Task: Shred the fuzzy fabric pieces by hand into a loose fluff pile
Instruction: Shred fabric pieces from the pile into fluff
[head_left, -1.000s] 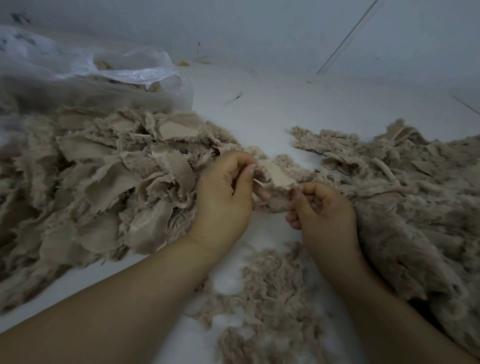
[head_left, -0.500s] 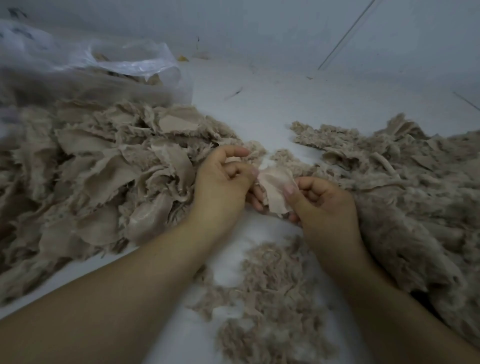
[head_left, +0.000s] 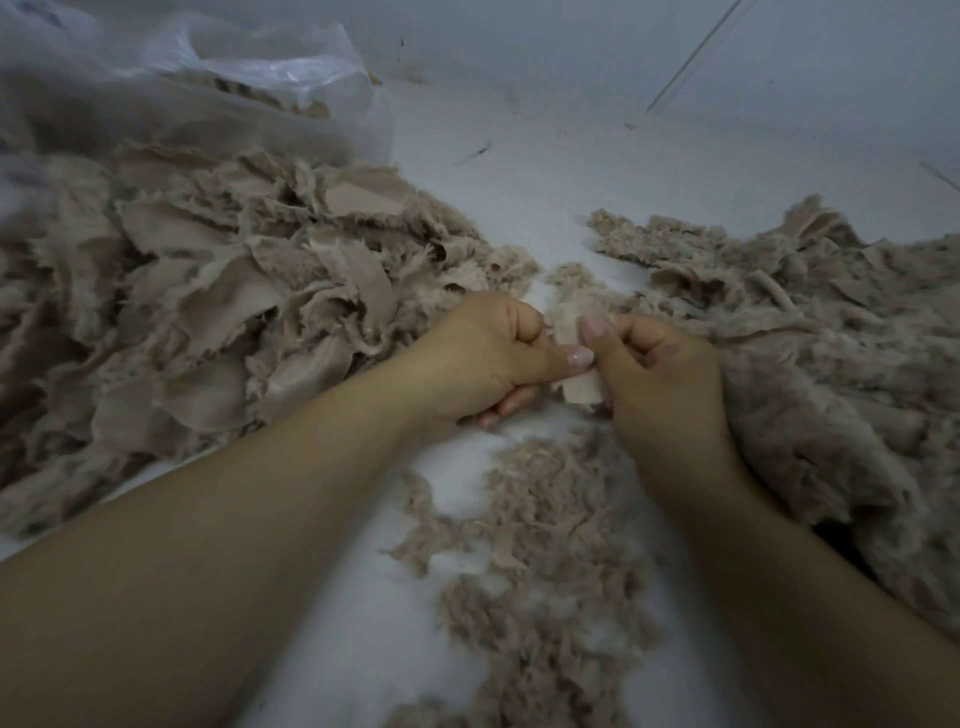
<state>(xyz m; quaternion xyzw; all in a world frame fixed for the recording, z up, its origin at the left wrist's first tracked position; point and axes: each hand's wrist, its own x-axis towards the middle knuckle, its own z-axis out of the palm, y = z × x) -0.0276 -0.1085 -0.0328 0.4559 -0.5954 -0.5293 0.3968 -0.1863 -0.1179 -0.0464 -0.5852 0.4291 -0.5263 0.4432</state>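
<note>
Both hands, left (head_left: 483, 358) and right (head_left: 660, 374), pinch one scrap (head_left: 582, 387) at centre. Fluff (head_left: 545, 561) lies at 6 o'clock, heaps (head_left: 223, 312) at 9 and 3, a bag (head_left: 218, 78) at 11.

You have one view only, from the camera worn on your head; no second view shares the scene. It looks forward and steeply down onto the pale bench (head_left: 597, 171), at close range. Your forearms enter from 7 and 5 o'clock and meet just above centre frame, where your left hand (head_left: 483, 358) and right hand (head_left: 660, 374) sit near the lens. The wide angle bends straight seams toward 1 o'clock. The far edge of the surface lies at 12 o'clock. Corners at 9 and 3 o'clock are blurred and dim.
</note>
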